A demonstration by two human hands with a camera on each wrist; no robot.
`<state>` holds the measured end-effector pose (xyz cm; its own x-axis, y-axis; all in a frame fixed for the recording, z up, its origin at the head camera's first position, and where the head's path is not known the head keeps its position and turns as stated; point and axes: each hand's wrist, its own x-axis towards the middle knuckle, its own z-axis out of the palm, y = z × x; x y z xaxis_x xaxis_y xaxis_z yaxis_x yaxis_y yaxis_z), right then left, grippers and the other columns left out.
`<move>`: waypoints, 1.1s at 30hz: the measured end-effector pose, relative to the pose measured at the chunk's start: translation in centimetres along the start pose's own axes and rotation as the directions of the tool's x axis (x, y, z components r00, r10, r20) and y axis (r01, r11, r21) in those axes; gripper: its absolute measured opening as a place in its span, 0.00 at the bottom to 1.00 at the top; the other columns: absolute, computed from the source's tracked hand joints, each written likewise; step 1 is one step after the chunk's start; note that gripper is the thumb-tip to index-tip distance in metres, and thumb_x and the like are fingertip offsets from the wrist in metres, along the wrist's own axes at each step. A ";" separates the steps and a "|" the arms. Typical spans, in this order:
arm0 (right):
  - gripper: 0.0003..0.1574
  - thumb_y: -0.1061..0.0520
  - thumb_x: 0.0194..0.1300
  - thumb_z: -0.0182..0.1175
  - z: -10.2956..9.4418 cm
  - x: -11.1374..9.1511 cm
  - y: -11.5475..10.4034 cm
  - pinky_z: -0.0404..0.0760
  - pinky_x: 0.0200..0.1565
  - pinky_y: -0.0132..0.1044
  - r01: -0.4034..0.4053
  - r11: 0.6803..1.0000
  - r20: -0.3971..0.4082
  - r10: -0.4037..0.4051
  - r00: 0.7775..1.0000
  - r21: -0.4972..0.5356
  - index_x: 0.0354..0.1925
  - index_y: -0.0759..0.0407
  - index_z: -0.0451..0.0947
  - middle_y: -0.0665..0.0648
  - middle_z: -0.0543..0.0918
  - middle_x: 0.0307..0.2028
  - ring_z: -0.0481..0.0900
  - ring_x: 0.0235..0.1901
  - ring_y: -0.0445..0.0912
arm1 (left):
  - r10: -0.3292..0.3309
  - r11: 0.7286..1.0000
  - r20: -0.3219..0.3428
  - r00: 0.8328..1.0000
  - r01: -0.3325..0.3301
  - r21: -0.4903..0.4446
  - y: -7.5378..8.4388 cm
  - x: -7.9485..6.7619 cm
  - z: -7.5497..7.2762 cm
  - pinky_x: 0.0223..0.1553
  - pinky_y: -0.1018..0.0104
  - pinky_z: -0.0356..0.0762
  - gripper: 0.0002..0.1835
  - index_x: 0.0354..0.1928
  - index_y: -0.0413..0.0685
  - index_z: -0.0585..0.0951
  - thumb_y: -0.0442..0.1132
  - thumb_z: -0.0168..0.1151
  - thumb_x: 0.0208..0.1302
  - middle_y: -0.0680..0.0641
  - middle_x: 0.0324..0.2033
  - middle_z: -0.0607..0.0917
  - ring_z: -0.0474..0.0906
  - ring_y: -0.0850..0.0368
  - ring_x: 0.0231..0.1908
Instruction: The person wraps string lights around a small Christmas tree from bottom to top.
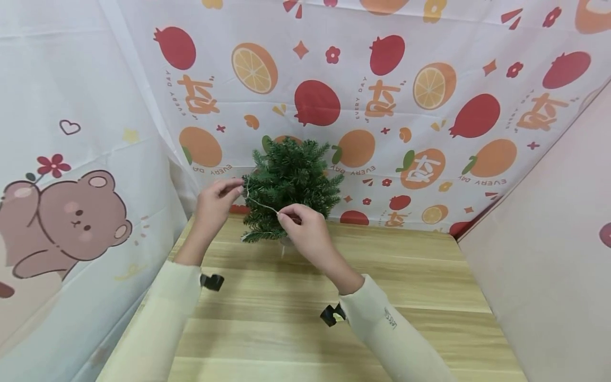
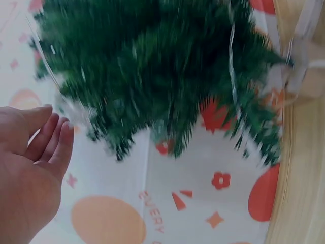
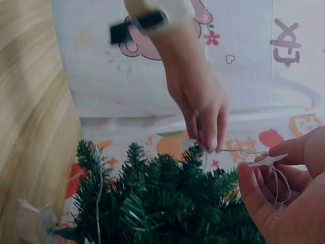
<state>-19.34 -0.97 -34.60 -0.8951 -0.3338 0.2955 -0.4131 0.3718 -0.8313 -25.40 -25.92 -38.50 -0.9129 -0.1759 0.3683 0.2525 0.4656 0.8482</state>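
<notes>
A small artificial Christmas tree stands at the back of the table. A thin string of fairy lights runs along its left side and between the two hands. At the left branches, my left hand holds the string at its fingertips; in the left wrist view a blurred whitish piece lies beside those fingers. My right hand, in front of the tree, pinches the string between thumb and finger. A white star on the wire sits at the right fingertips, a wire loop hanging below it.
The wooden table ends at a fruit-print cloth behind the tree. On the left hangs a bear-print cloth, and a pale wall rises on the right. Black wrist cameras sit at both cuffs.
</notes>
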 end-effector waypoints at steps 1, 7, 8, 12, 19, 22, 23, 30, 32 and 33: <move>0.10 0.52 0.74 0.59 -0.2 0.0 0.1 0.82 0.41 0.36 -0.002 1.000 -0.001 0.002 1.000 0.008 0.46 0.53 0.85 0.50 0.86 0.40 0.82 0.39 0.41 | 0.015 1.000 -0.005 1.000 -0.015 -0.020 0.3 -0.9 0.2 0.45 0.80 0.78 0.15 0.56 0.44 0.84 0.41 0.63 0.71 0.44 0.53 0.85 0.79 0.68 0.43; 0.10 0.52 0.74 0.59 -1.4 0.2 0.6 0.80 0.37 0.37 -0.025 0.999 0.008 0.025 1.000 0.029 0.44 0.53 0.85 0.50 0.85 0.36 0.79 0.35 0.43 | 0.191 0.981 -0.043 0.981 -0.191 -0.006 2.1 -4.1 1.8 0.45 0.82 0.79 0.14 0.54 0.44 0.86 0.39 0.65 0.70 0.45 0.52 0.85 0.81 0.67 0.43; 0.10 0.52 0.74 0.59 -1.6 0.2 0.7 0.80 0.37 0.37 -0.027 0.999 0.012 0.027 1.000 0.025 0.44 0.54 0.85 0.51 0.85 0.36 0.79 0.34 0.43 | 0.229 0.973 -0.049 0.972 -0.229 0.021 2.4 -4.3 2.1 0.45 0.83 0.78 0.13 0.53 0.44 0.86 0.39 0.65 0.70 0.46 0.51 0.85 0.80 0.65 0.44; 0.12 0.52 0.74 0.60 -2.0 0.3 1.1 0.81 0.38 0.38 -0.040 0.999 0.040 0.040 0.998 -0.003 0.45 0.57 0.85 0.53 0.85 0.36 0.79 0.34 0.44 | 0.345 0.936 -0.015 0.938 -0.343 0.078 2.8 -4.7 2.8 0.43 0.82 0.77 0.12 0.51 0.44 0.86 0.35 0.66 0.68 0.47 0.50 0.85 0.81 0.58 0.44; 0.12 0.53 0.73 0.61 -3.0 0.4 1.8 0.80 0.37 0.38 -0.060 0.997 0.086 0.064 0.994 -0.047 0.46 0.58 0.86 0.55 0.86 0.38 0.79 0.34 0.45 | 0.489 0.845 0.066 0.870 -0.491 0.211 2.7 -4.6 3.6 0.49 0.59 0.81 0.08 0.46 0.43 0.87 0.34 0.67 0.67 0.46 0.46 0.87 0.81 0.50 0.48; 0.11 0.53 0.73 0.61 -3.7 0.6 2.2 0.79 0.35 0.37 -0.068 0.996 0.108 0.075 0.991 -0.065 0.46 0.57 0.86 0.54 0.86 0.36 0.78 0.31 0.45 | 0.541 0.796 0.075 0.838 -0.539 0.276 2.5 -4.6 3.9 0.50 0.55 0.81 0.07 0.44 0.42 0.88 0.33 0.68 0.65 0.45 0.43 0.87 0.81 0.49 0.46; 0.11 0.53 0.73 0.61 -3.9 0.6 2.4 0.78 0.34 0.37 -0.073 0.995 0.117 0.080 0.990 -0.064 0.47 0.57 0.85 0.54 0.85 0.35 0.77 0.30 0.45 | 0.555 0.782 0.075 0.829 -0.550 0.294 2.4 -4.5 4.0 0.49 0.54 0.81 0.06 0.43 0.42 0.88 0.33 0.68 0.65 0.45 0.42 0.87 0.81 0.48 0.46; 0.12 0.57 0.75 0.59 -5.6 0.8 2.9 0.76 0.30 0.39 -0.110 0.994 0.154 0.107 0.982 0.012 0.48 0.62 0.84 0.65 0.81 0.28 0.76 0.25 0.51 | 0.615 0.720 0.063 0.786 -0.593 0.359 2.0 -4.6 4.7 0.41 0.57 0.81 0.04 0.39 0.39 0.88 0.30 0.70 0.62 0.44 0.37 0.87 0.80 0.48 0.39; 0.11 0.57 0.74 0.59 -5.9 0.8 3.0 0.79 0.31 0.40 -0.111 0.994 0.150 0.106 0.983 0.023 0.47 0.61 0.85 0.67 0.83 0.30 0.79 0.27 0.55 | 0.623 0.709 0.064 0.779 -0.598 0.374 2.0 -4.6 4.9 0.40 0.57 0.80 0.06 0.41 0.38 0.87 0.30 0.70 0.62 0.43 0.37 0.86 0.80 0.47 0.37; 0.11 0.57 0.74 0.60 -6.0 0.8 3.0 0.80 0.33 0.41 -0.108 0.994 0.146 0.103 0.984 0.024 0.47 0.60 0.85 0.66 0.84 0.31 0.81 0.29 0.56 | 0.625 0.708 0.060 0.778 -0.598 0.376 1.9 -4.7 5.0 0.40 0.57 0.80 0.06 0.41 0.38 0.87 0.30 0.70 0.62 0.43 0.37 0.86 0.79 0.47 0.37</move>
<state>-22.30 5.07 -34.00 -0.8987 -0.4170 0.1361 -0.3101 0.3845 -0.8695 -22.26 -19.87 -40.46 -0.5723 0.2063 0.7937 0.6038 0.7610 0.2375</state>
